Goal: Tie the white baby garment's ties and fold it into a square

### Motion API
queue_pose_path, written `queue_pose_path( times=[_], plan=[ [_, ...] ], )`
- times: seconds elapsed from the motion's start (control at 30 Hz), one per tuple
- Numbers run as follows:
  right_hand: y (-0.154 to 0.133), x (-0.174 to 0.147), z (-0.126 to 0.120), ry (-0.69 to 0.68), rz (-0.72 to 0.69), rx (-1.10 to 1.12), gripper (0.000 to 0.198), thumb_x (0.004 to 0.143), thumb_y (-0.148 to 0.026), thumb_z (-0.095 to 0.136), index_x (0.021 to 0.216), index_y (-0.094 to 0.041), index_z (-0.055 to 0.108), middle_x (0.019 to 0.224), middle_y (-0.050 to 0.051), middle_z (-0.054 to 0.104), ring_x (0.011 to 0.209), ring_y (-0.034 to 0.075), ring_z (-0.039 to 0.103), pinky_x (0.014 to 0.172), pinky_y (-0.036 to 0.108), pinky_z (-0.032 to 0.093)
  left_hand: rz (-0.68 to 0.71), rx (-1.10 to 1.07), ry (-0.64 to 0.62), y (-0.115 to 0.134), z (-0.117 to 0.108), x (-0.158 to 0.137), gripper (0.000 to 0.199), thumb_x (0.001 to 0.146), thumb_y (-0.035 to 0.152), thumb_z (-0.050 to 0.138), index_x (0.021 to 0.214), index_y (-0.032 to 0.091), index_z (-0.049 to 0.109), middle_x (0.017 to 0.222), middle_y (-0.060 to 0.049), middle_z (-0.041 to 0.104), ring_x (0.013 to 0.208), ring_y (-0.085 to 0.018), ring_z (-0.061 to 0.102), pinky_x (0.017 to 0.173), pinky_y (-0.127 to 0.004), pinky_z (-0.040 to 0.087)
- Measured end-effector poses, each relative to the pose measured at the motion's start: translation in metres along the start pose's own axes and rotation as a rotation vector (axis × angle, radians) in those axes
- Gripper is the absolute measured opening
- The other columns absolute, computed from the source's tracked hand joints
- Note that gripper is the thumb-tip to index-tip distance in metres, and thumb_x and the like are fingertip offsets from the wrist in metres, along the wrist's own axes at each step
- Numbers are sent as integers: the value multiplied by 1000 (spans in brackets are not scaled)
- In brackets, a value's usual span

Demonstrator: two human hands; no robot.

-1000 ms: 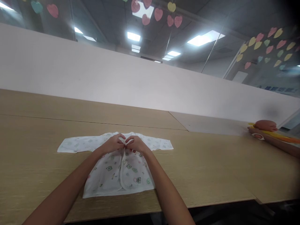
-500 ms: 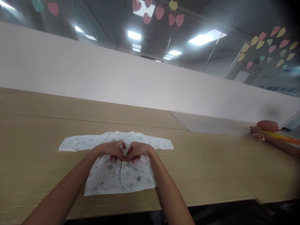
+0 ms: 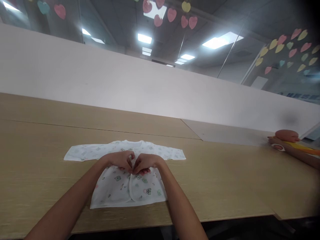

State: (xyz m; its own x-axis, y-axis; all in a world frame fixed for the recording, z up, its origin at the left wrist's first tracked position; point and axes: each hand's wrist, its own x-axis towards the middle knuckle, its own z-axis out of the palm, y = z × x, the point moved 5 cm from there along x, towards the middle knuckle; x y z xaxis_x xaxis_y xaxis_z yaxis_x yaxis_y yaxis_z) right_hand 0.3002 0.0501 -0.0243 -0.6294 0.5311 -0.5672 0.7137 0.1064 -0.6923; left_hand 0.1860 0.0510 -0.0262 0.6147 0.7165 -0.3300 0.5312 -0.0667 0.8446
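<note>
A white baby shirt (image 3: 115, 186) with small printed figures lies spread on the table, its sleeves stretched out to both sides and its neckline toward the wall. Over the middle of its front opening, my left hand (image 3: 122, 160) pinches the fabric edge. My right hand (image 3: 146, 162) meets it there, fingertips pressed together on the same edge. The two hands touch or nearly touch. Whatever fastener may lie between the fingertips is hidden. Below the hands, the front edge runs down to the hem.
The wooden table (image 3: 225, 180) has its near edge just below the shirt. A white wall panel (image 3: 125, 83) rises behind it, under glass with paper hearts. At the far right, another person's hand (image 3: 276, 144) with a white wristband is beside a baby doll (image 3: 287, 135).
Both hands stay at the shirt's front edge, with the fingertips shifting slightly closer together. The shirt lies as before; the whole view has moved a little.
</note>
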Motion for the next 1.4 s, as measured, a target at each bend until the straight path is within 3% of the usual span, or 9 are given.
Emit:
queue_pose_path(
  times=[0.17,0.43,0.5,0.63,0.73,0.83,0.97,1.2,1.4],
  plan=[
    [-4,-6,-3,-43,-105,36,16,64,-26,68,70,-13,65,47,-5,52,40,5,42,37,16,29,2,-41,-2,-1,-2,0,51,52,29,72,91,22,40,70,3,64,51,-10,50,45,-21,32],
    [3,-9,-14,75,-49,52,18,65,-28,69,68,-13,59,46,-4,52,38,6,44,39,17,33,85,-75,30,4,-12,-4,41,61,33,67,92,20,45,71,1,64,54,-10,50,48,-21,36],
    [4,-7,-25,222,-98,123,18,69,-30,66,71,-13,58,48,-3,53,39,7,45,40,17,35,121,-86,179,2,-25,-2,40,65,38,63,97,20,48,75,0,64,59,-11,53,51,-22,39],
    [10,6,-45,774,-46,136,21,80,-34,54,79,-14,58,61,2,60,48,9,52,48,19,39,82,25,746,-11,-48,7,27,75,32,50,97,16,54,83,-4,64,72,-15,59,63,-25,46],
    [3,21,-41,983,88,-157,24,78,-37,56,82,-14,61,79,9,65,73,17,61,60,23,43,50,258,878,-18,-41,21,23,78,21,42,94,16,58,92,-6,66,86,-16,60,78,-27,45],
    [-7,33,-34,994,177,-380,30,79,-36,52,93,-12,62,92,15,65,88,25,61,68,30,44,23,351,877,-23,-33,32,28,81,18,37,93,18,62,99,-7,65,97,-20,57,84,-31,43],
    [-8,35,-35,985,212,-384,30,76,-29,50,97,-11,62,94,17,64,89,26,61,68,30,44,-42,473,864,-25,-30,35,33,84,22,34,97,22,64,105,-7,63,98,-22,56,81,-32,42],
    [26,30,-49,985,108,162,18,72,-21,47,58,-15,56,49,3,54,46,12,50,46,21,37,-54,583,821,-20,-23,34,31,85,34,40,104,27,63,106,-4,60,91,-19,58,70,-27,41],
    [35,29,-51,942,39,346,18,71,-22,48,54,-16,50,36,-5,36,34,7,32,37,18,27,81,483,861,-17,-25,28,29,84,29,39,98,23,63,99,-2,65,93,-18,58,76,-27,41]
  ],
)
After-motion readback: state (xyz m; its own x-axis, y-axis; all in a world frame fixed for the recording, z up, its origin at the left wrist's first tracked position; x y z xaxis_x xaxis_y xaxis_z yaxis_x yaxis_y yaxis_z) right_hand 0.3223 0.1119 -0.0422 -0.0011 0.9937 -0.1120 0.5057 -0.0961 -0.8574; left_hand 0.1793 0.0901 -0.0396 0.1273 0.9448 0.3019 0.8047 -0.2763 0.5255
